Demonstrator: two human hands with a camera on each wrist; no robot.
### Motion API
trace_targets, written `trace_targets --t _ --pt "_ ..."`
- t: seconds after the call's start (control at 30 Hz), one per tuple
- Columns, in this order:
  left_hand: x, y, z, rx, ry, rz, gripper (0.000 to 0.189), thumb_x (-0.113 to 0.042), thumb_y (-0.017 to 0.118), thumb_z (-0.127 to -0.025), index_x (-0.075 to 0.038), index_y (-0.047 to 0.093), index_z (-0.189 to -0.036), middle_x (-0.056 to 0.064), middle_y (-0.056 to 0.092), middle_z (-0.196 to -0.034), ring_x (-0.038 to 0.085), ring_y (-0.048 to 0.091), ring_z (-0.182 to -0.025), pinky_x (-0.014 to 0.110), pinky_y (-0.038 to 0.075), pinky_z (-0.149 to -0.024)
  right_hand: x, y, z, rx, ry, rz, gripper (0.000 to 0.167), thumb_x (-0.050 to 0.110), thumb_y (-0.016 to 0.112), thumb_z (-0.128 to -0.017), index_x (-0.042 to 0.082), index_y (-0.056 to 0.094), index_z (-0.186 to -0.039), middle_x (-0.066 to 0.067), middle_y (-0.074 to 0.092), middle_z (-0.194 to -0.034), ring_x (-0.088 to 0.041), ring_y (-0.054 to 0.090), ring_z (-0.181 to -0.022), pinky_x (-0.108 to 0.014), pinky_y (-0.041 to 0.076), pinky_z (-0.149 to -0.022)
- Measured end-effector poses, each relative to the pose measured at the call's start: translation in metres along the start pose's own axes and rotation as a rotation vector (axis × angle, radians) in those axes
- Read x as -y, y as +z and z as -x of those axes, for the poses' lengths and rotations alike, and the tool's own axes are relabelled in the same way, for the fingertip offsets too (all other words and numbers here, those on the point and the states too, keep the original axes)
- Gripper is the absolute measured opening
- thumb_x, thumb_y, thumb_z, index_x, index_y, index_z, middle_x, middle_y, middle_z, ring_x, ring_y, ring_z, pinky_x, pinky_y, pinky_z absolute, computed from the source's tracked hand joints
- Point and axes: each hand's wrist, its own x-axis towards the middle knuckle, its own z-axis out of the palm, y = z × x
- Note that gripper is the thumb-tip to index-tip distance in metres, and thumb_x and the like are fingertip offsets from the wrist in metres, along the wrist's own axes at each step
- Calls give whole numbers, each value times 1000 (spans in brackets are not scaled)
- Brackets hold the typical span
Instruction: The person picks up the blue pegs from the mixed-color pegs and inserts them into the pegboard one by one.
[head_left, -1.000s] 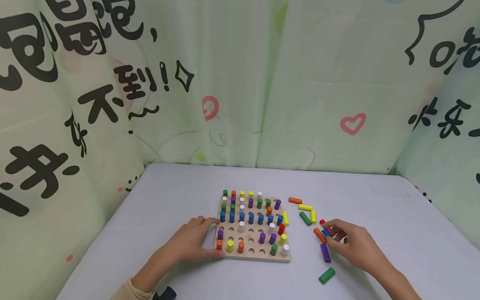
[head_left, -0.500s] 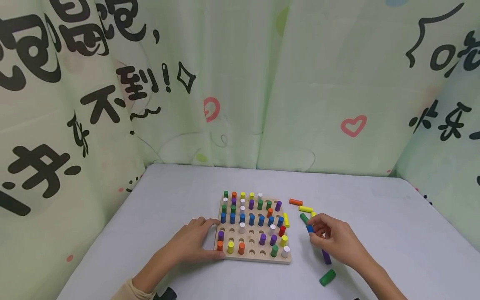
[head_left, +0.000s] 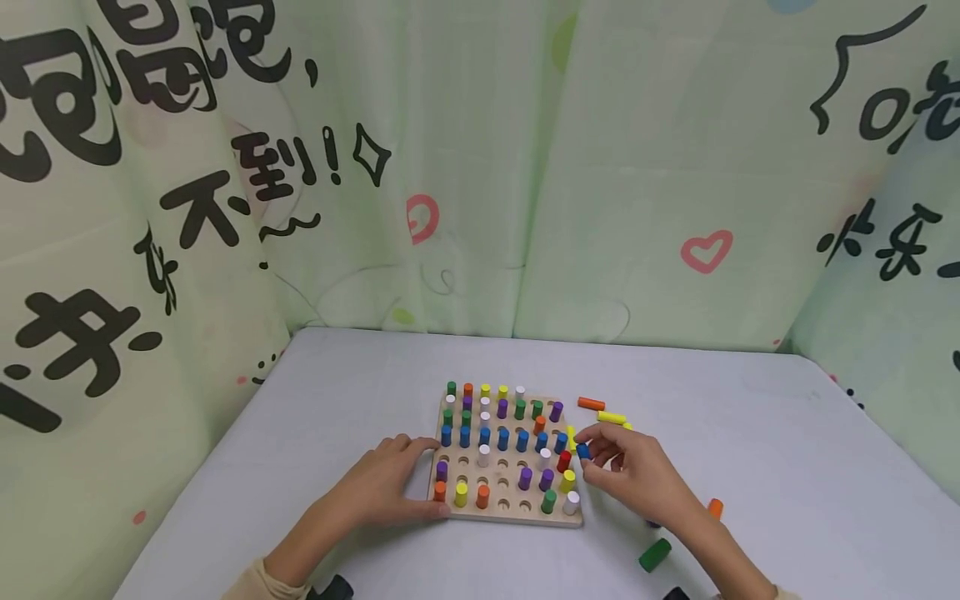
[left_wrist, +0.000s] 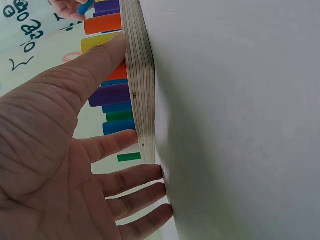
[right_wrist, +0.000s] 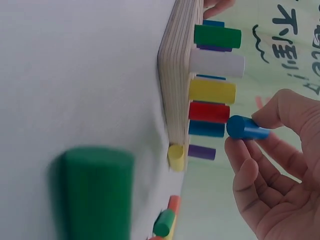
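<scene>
A blue peg (head_left: 583,451) is pinched between the thumb and fingertips of my right hand (head_left: 633,471), just off the right edge of the wooden pegboard (head_left: 525,516). In the right wrist view the blue peg (right_wrist: 245,128) sits near a standing red peg (right_wrist: 209,112), slightly tilted. My left hand (head_left: 382,487) rests against the board's left side. Its thumb touches the front corner and its fingers extend fairly straight, as the left wrist view of the left hand (left_wrist: 60,165) shows. Coloured pegs stand in many holes, including a row of blue ones; several holes toward the front are bare.
Loose pegs lie right of the board: an orange peg (head_left: 591,403), a yellow peg (head_left: 611,417) and a green peg (head_left: 656,554). Another orange peg (head_left: 716,507) lies by the right forearm. One yellow peg (head_left: 572,438) lies against the board's right edge. A patterned curtain (head_left: 615,167) hangs behind.
My right hand has picked the blue peg from the loose pile and carried it left to the board's right edge. The left hand and the board have stayed put.
</scene>
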Motion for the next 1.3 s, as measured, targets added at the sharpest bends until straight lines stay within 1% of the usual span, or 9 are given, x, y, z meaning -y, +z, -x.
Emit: trace_targets --t 0.13,0.37,0.53,0.83,0.97,1.13,1.3 --pt "1 0 0 2 4 6 87 -64 84 -72 -18 57 -141 13 61 -127 30 58 -112 57 51 -96 6 5 -5 12 1 -6 26 4 77 -85 7 72 -110 5 68 -89 -13 61 -81 -23 53 -71" --pt "0 -1 0 0 5 2 88 -64 84 -72 -18 57 -141 13 61 -126 29 57 -111 56 52 -96 13 12 -11 -2 -85 -44 26 4 78 -85 6 72 -109 6 68 -89 -10 61 -81 -22 53 -71" --pt "0 -1 0 -3 11 -2 88 -65 84 -72 -17 57 -141 13 61 -127 29 57 -111 56 51 -96 19 16 -16 -3 -90 -55 24 5 78 -85 8 72 -109 7 67 -89 -11 60 -81 -22 53 -72" --pt "1 1 0 -9 13 4 88 -65 84 -72 -17 57 -141 14 61 -129 31 57 -114 58 51 -97 29 24 -23 13 -96 -141 21 3 76 -87 6 70 -107 3 68 -91 -11 61 -79 -22 54 -70" --pt "0 0 0 -8 10 3 88 -65 84 -72 -18 57 -141 14 61 -130 31 57 -114 58 51 -97 35 28 -26 16 -94 -155 21 4 76 -87 5 70 -107 3 67 -91 -12 61 -79 -21 54 -69" --pt "0 0 0 -10 10 -2 88 -65 84 -72 -17 57 -141 14 61 -128 30 58 -112 57 52 -96 40 34 -31 16 -127 -165 21 4 75 -87 3 69 -108 1 67 -91 -11 60 -79 -21 53 -68" --pt "1 0 0 -10 13 -7 88 -65 84 -72 -17 57 -141 14 61 -128 30 58 -113 57 52 -96 46 41 -34 40 -144 -198 20 4 75 -88 3 69 -108 -1 68 -95 -11 61 -80 -21 54 -71"
